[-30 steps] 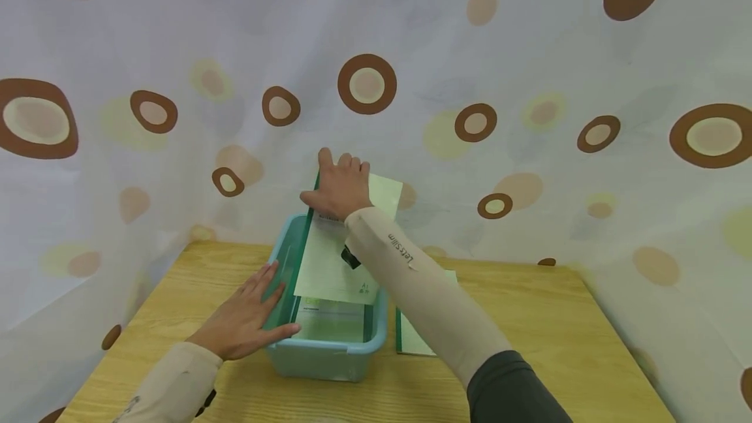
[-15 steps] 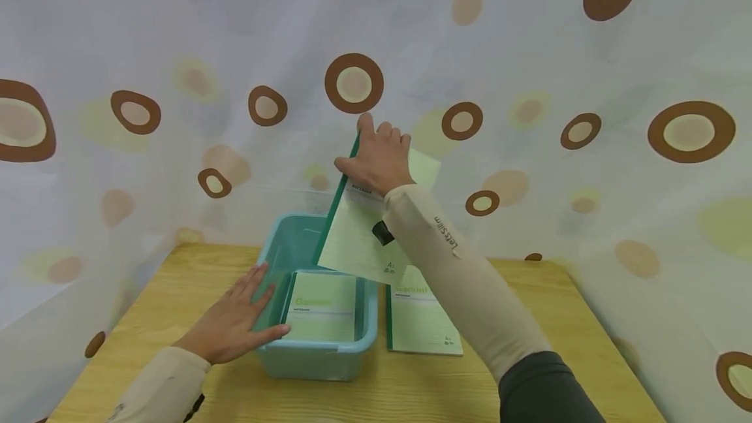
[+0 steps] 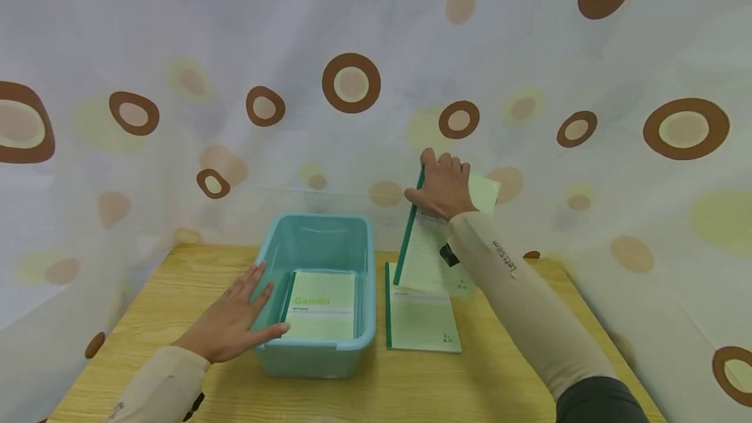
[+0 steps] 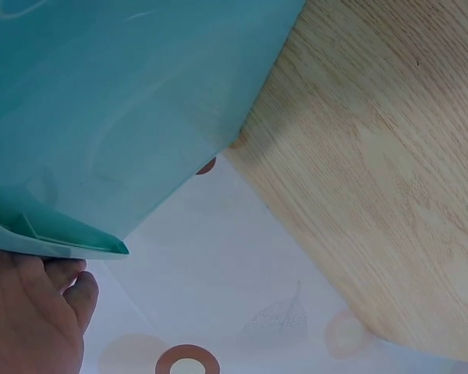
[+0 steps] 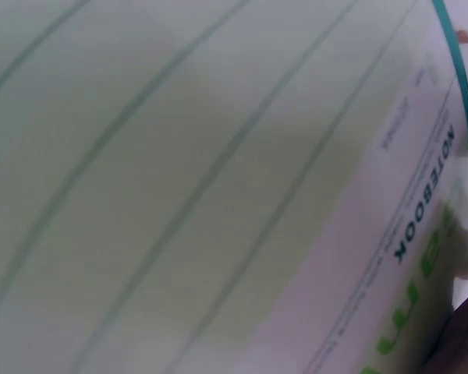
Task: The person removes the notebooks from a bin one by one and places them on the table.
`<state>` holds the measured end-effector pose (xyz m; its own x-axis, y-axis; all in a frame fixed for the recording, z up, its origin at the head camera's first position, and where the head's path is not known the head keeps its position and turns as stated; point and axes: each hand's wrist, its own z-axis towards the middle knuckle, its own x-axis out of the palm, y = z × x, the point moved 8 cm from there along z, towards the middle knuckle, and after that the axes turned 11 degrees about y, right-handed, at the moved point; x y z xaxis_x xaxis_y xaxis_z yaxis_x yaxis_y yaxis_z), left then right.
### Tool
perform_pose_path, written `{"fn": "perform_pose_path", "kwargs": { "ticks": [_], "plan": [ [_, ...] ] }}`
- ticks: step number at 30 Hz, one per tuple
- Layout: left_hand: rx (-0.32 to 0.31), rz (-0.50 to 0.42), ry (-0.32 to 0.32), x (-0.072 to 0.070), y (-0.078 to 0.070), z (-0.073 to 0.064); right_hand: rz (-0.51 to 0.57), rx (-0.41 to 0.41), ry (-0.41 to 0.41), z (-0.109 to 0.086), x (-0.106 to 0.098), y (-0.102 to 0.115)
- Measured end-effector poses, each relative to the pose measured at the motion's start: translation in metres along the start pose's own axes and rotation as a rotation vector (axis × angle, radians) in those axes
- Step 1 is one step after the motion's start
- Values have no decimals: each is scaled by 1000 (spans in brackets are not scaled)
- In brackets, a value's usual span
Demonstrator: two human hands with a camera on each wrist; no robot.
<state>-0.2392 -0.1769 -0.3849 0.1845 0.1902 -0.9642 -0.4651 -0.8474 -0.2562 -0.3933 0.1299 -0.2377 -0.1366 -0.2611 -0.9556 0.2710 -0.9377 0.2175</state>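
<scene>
My right hand (image 3: 443, 185) grips the upper part of a pale green notebook (image 3: 424, 250) with a dark green spine. It hangs tilted above another such notebook (image 3: 420, 325) on the table, covering that one's upper part. The right wrist view is filled by the held notebook's lined cover (image 5: 218, 171). On the left rim of a light blue plastic bin (image 3: 370, 279) rests my left hand (image 3: 229, 322), fingers straight and thumb spread over the near corner. The left wrist view has this hand (image 4: 35, 315) against the bin's rim (image 4: 54, 248). Inside the bin lies a notebook (image 3: 323, 322).
The wooden table (image 3: 317, 403) carries the bin and, to its right, the notebook. A pale curtain (image 3: 376, 18) with brown spots and rings hangs behind the table and along its sides.
My right hand has lifted the notebook out of the bin, carried it right and lowered it over the one on the table. The left hand has stayed at the bin.
</scene>
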Motion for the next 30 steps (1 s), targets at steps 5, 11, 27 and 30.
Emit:
{"fn": "perform_pose_path", "kwargs": {
  "ticks": [5, 11, 27, 30],
  "plan": [
    [4, -15, 1, 2, -1, -1, 5, -3, 48, -6, 32, -39],
    [-2, -8, 6, 3, 0, -2, 6, -10, 93, -15, 64, -76],
    [-3, 18, -4, 0, 1, 1, 4, -51, 213, -32, 132, -150],
    [-7, 5, 6, 2, 2, 2, 16, -59, 239, -36, 143, -157]
  ]
}}
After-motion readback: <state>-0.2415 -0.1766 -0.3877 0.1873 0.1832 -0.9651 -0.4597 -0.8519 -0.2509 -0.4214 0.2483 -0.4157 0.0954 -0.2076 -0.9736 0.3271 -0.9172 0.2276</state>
